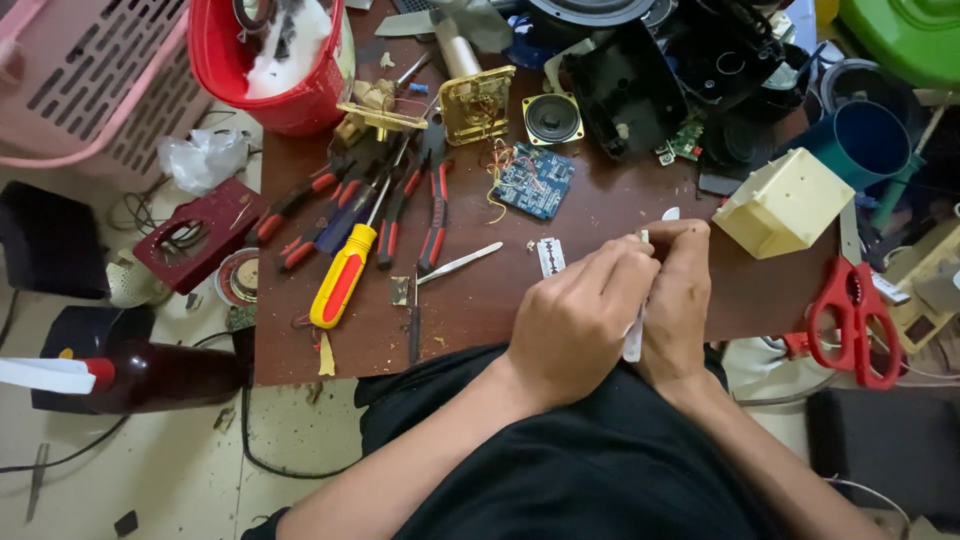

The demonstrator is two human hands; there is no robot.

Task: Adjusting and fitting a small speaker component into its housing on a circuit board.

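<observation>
We have both hands at the near edge of the brown work table, over the lap. Left hand and right hand pinch one slim white part between them, fingers curled tight on it; its lower end shows below the knuckles, a tip at the thumbs.

We judge this the fine-handling step: the part is being worked at its top end, held close. The next move, as we read it, calls for a steady pinch and small fingertip motion, not force.

Just beyond the hands on the table: a razor blade, tweezers. Farther left, a yellow-handled screwdriver and red-handled pliers. Farther back, a blue circuit board and a small speaker. Off the table's right edge, red scissors.
</observation>
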